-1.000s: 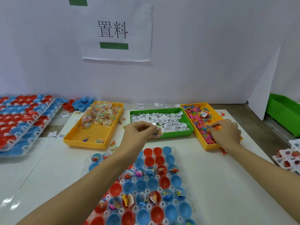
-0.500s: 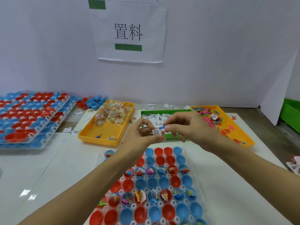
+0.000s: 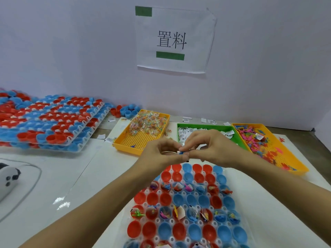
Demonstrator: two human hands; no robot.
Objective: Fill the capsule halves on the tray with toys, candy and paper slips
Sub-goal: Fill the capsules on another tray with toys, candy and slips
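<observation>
Hands: a person's left hand and right hand meet fingertip to fingertip above the far edge of the capsule tray, both with fingers curled in a pinch.
Held items: between the two hands sit a small blue toy and a paper slip; which hand carries which cannot be told, as both pinch at the same spot.
Capsule tray: a clear tray lies at the near edge of the worktop, holding rows of red and blue capsule halves. Two rows already carry toys, candy and slips; the rows between and beyond them show bare bowls.
Candy bin: a yellow tray sits behind the hands, to the left, with wrapped candy heaped at its far end.
Slip bin: a green tray stands just beside it, at the middle of the worktop's far edge, holding white paper slips; the hands hide part of it.
Toy bin: a second yellow tray toward the right far corner holds small pink, orange and blue toys.
Spare stock: stacked trays of red and blue capsule halves fill the left side, with loose halves behind them near the wall.
Backdrop: a paper sign with two printed characters and green tape hangs on the white wall.
Left edge: a white controller lies at the worktop's left edge.
</observation>
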